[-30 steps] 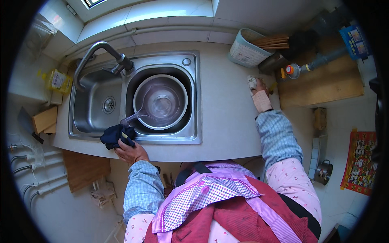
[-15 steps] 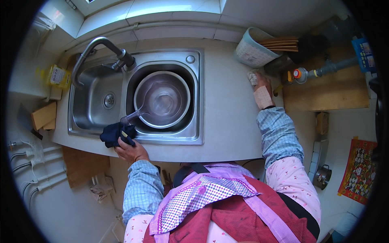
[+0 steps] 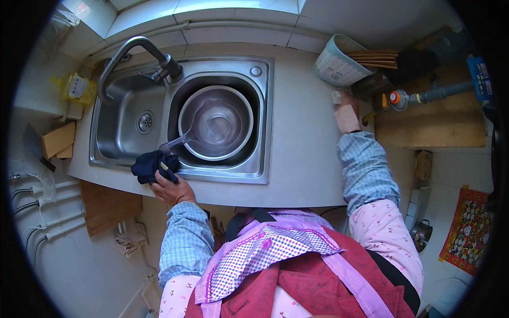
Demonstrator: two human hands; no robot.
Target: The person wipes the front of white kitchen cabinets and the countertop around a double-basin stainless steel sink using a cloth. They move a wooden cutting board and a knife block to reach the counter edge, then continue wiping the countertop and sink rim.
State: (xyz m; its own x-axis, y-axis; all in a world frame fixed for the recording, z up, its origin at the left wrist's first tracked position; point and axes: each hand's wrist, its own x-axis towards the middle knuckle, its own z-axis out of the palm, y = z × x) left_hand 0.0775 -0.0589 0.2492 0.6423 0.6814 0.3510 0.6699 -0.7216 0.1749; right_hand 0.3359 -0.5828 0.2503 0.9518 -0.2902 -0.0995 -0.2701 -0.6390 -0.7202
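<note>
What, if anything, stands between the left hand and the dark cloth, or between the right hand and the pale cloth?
Nothing visible does. The left hand holds the dark cloth at the sink's front edge, and the right hand touches the pale cloth directly. The tall pale container stands beyond the right hand.

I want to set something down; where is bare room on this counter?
Widest: the counter between the sink and the right hand. Smaller: a narrow strip between sink and front edge, right of the left hand. Crowded: the back right, around the pale container, and the sink's front left, with the dark cloth.
</note>
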